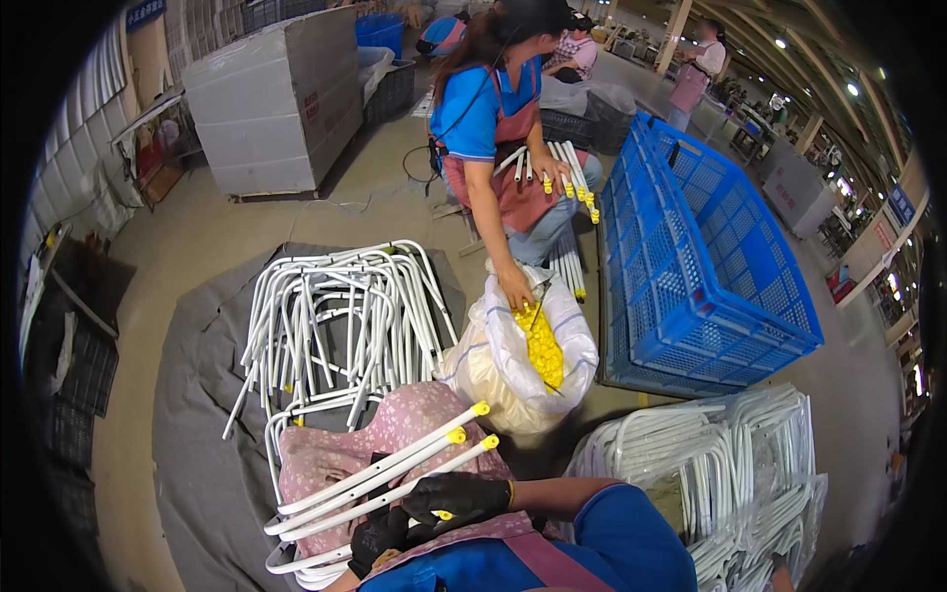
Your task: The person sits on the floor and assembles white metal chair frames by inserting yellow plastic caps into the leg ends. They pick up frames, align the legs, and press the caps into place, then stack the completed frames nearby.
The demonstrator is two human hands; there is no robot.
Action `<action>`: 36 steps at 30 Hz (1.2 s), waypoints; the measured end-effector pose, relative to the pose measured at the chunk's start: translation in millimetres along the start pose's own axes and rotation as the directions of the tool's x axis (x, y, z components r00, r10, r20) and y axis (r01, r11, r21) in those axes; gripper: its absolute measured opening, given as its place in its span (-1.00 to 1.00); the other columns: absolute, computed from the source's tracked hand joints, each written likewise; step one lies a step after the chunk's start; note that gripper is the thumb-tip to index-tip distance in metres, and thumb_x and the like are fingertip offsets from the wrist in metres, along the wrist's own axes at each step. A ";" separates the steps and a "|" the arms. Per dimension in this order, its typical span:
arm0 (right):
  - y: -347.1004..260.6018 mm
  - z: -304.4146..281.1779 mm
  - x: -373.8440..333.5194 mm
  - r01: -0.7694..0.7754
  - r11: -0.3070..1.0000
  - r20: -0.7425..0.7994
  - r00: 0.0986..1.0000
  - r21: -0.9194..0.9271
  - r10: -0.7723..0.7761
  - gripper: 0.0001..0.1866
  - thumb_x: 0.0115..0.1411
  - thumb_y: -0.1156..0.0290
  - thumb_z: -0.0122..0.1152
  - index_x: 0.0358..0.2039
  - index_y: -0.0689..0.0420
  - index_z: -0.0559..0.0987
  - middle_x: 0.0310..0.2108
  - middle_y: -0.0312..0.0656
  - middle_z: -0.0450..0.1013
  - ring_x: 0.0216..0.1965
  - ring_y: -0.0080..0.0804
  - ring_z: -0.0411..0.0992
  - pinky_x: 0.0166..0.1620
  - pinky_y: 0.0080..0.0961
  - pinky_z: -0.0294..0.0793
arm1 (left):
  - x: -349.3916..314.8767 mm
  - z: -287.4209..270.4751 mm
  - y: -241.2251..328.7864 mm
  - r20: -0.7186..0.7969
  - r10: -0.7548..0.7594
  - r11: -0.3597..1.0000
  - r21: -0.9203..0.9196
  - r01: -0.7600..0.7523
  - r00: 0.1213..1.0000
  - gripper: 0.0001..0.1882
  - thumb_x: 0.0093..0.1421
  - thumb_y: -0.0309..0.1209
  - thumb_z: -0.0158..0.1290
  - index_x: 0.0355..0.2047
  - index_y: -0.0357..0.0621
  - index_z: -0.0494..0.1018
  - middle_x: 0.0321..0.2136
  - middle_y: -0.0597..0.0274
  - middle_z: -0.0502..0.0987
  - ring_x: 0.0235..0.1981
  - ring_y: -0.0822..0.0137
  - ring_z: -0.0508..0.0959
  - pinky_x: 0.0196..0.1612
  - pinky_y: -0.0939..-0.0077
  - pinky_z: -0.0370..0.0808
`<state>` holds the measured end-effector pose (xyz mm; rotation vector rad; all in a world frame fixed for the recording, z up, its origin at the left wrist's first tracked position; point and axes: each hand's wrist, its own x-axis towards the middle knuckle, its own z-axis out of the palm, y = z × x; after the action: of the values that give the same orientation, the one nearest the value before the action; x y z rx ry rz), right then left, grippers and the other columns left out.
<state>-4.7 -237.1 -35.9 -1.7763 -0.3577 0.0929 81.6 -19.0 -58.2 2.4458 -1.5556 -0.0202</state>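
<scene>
Both my hands wear black gloves and rest on my lap over a pink floral apron. My right hand [456,495] grips a bundle of white bent metal tubes [380,474] whose ends carry yellow plastic caps [480,408]. My left hand [378,539] holds the same tubes lower down. In front of me an open white sack [572,335] holds many yellow caps [541,345]. A person in a blue shirt and red apron sits opposite, one hand [515,288] reaching into the sack, the other holding capped white tubes [562,168].
A pile of white bent tubes [340,316] lies on a grey mat [197,434] to the left. Another stack of white tubes [720,464] sits at right. A blue plastic crate [710,257] leans on edge at right. A large grey carton [276,99] stands behind.
</scene>
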 end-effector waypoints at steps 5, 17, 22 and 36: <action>7.2 1.3 5.1 -0.008 0.993 -0.103 0.995 0.115 0.020 -0.58 0.44 0.09 -0.12 -0.01 0.15 0.55 -0.51 -0.35 0.42 -0.41 -0.52 0.42 -0.28 -0.48 0.42 | 8.8 1.9 0.8 -0.036 0.042 0.985 -0.165 -0.047 0.998 -0.66 0.16 -0.26 0.08 -0.03 0.11 0.51 -0.19 0.01 0.58 -0.08 -0.12 0.54 -0.01 -0.05 0.42; 43.1 -179.4 -129.0 -0.225 0.859 -0.435 0.787 0.459 0.438 -0.59 0.25 0.12 0.14 -0.11 0.23 0.59 -0.25 -0.24 0.55 -0.33 -0.53 0.51 -0.27 -0.58 0.46 | 57.7 -9.0 26.3 -0.098 0.127 0.898 -0.411 -0.157 0.987 -0.68 0.01 -0.28 0.26 -0.19 0.03 0.55 -0.32 0.01 0.55 -0.32 -0.07 0.56 -0.29 0.03 0.49; 173.9 -217.1 -176.8 -0.809 0.425 -0.872 0.482 -0.406 0.085 -0.83 0.13 0.35 0.04 -0.43 0.14 0.55 -0.40 0.06 0.53 -0.32 0.09 0.51 -0.22 -0.07 0.50 | 56.5 -3.6 22.7 -0.209 0.204 0.816 -0.504 -0.284 0.956 -0.67 0.00 -0.42 0.28 -0.18 -0.04 0.55 -0.22 0.04 0.59 -0.30 0.07 0.63 -0.29 0.23 0.58; 245.3 -205.4 -184.2 -0.954 0.071 -0.761 0.277 -0.292 0.586 -0.74 0.09 0.27 0.10 -0.29 0.04 0.68 -0.22 0.00 0.59 -0.16 -0.02 0.56 -0.10 -0.08 0.53 | 57.0 -7.3 18.6 -0.184 0.281 0.835 -0.438 -0.334 0.942 -0.74 0.02 -0.41 0.24 -0.22 0.05 0.59 -0.10 0.24 0.59 -0.22 0.15 0.63 -0.28 0.26 0.60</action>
<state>-80.8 -530.3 -247.0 -2.5330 1.2944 0.3746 90.7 -76.0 -40.5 1.7816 -1.6490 -0.1742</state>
